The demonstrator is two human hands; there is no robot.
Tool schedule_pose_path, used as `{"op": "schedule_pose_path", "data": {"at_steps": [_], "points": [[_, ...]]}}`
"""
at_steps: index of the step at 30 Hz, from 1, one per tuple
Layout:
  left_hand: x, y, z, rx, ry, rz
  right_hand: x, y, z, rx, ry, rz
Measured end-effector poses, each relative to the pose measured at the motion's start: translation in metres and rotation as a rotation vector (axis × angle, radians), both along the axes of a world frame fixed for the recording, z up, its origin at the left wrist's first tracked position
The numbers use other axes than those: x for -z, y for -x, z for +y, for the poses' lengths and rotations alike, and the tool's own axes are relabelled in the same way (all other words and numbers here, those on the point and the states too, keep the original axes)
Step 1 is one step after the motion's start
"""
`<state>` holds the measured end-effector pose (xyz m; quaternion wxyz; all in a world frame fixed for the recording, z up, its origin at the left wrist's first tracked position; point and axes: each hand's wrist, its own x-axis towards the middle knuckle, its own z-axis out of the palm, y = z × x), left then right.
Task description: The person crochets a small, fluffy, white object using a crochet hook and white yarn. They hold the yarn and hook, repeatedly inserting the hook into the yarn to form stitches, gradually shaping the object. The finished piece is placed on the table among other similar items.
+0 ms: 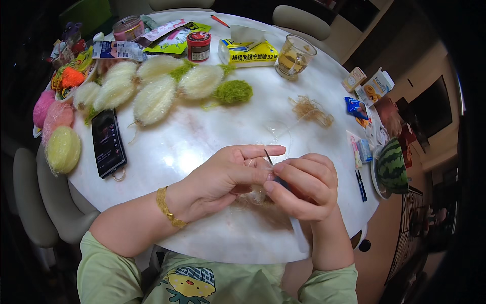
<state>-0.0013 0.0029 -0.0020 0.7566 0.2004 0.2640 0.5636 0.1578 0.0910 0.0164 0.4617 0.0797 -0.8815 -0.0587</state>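
Note:
Near the front edge of a white marbled table point(190, 136), my right hand point(303, 186) grips a slim crochet hook point(268, 156), its metal tip pointing up beside my left index finger. Pale, thin yarn is pinched between the thumb and fingers of my left hand point(243, 169), with a strand around them. Beige fuzzy yarn point(258, 199) lies under both hands, partly hidden. A thin strand runs up the table towards a loose tangle of beige yarn point(311, 110). Cream fuzzy yarn balls point(155, 100) and a green one point(233, 91) lie further back.
A phone point(108, 142) lies at left, near pink and yellow yarn balls point(63, 150). Behind stand a red-lidded jar point(198, 46), a tissue pack point(250, 53) and a glass mug with liquid point(294, 57). At right are a dark blue pen point(360, 185) and a cut watermelon point(393, 167).

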Motion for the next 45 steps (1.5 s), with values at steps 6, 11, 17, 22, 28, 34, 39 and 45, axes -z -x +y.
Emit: {"op": "schedule_pose_path", "data": {"at_steps": [6, 11, 17, 22, 28, 34, 39, 45], "points": [[-0.003, 0.004, 0.002, -0.069, -0.072, 0.171, 0.011, -0.003, -0.004, -0.303, 1.136, 0.167], [-0.001, -0.003, 0.0, -0.124, -0.083, 0.21, 0.016, 0.0, -0.002, -0.159, 1.076, 0.113], [-0.001, -0.004, -0.004, -0.066, -0.03, 0.075, 0.005, 0.004, 0.0, -0.006, 0.122, 0.042], [-0.009, 0.002, -0.004, 0.011, -0.073, 0.09, 0.013, -0.004, -0.003, -0.205, 0.858, 0.095], [-0.017, 0.002, -0.005, -0.02, -0.075, 0.148, 0.011, -0.004, -0.004, -0.321, 1.488, 0.203], [-0.009, -0.011, -0.009, -0.217, -0.197, 0.294, 0.006, -0.004, -0.007, -0.035, 0.687, -0.018], [-0.017, -0.009, -0.009, -0.114, -0.099, 0.216, 0.003, -0.007, -0.001, -0.04, 0.298, -0.018], [-0.015, 0.005, -0.003, 0.052, -0.167, 0.189, 0.005, -0.007, 0.003, -0.469, 1.443, 0.215]]}}
